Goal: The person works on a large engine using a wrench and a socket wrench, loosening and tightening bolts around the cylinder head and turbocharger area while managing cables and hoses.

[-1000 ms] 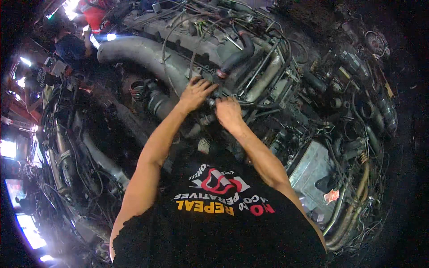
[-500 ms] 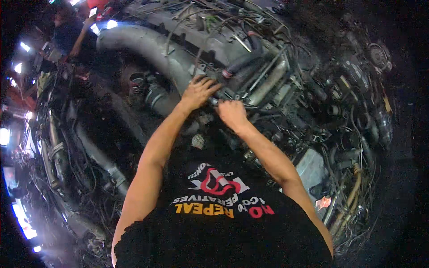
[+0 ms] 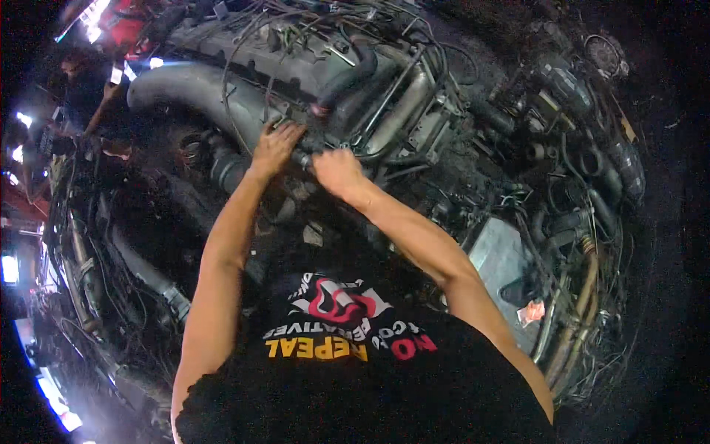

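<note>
My left hand (image 3: 275, 148) lies over parts at the lower end of a large grey curved pipe (image 3: 194, 89), its fingers bent and slightly apart. Just to its right and a little lower, my right hand (image 3: 334, 172) is closed at a small metal fitting (image 3: 304, 158); what its fingers hold is hidden. Above the hands, a black hose (image 3: 346, 80) with a reddish end runs down beside the engine's flat grey top (image 3: 292, 65). A lighter metal tube (image 3: 399, 111) and thin lines lie to the right.
A co-worker (image 3: 85, 96) in dark clothing reaches in at the upper left, near something red. A silver plate (image 3: 492, 263) with an orange label sits at the lower right. Pipes (image 3: 137, 263) and cables line both sides.
The view has shifted, so the engine and both my hands sit further left in the picture. Both hands stay at about the same engine parts, with the right hand still closed.
</note>
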### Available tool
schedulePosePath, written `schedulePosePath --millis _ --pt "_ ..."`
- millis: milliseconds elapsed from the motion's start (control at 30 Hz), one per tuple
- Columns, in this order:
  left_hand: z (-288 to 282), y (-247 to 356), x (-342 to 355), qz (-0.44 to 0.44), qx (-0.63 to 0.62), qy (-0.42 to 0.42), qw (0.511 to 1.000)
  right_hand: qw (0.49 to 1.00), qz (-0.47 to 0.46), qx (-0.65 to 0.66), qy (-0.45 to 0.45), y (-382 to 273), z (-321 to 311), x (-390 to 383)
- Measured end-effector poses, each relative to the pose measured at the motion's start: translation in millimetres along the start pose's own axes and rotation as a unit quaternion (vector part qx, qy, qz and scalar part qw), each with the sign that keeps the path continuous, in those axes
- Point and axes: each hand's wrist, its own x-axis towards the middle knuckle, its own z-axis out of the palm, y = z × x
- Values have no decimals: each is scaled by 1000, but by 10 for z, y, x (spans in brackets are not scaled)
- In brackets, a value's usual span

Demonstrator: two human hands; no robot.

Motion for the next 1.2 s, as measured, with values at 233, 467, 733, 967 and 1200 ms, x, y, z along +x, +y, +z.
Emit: schedulePosePath --millis 233,467,733,967,1200 --pt "-247 121 -31 -49 -46 -48 997 1000 -1 15 24 -62 -112 -18" --pt "-385 1003 -150 -598 -705 73 375 1000 7 -9 26 -123 -142 -26" --pt "90 829 220 -726 -539 130 406 999 -10 -24 43 -113 -136 1" --pt "-104 1056 119 -620 -742 198 161 1000 -12 11 -17 -60 -261 -1" --pt "-19 1180 40 -555 -792 159 196 999 19 31 3 -45 -109 24"
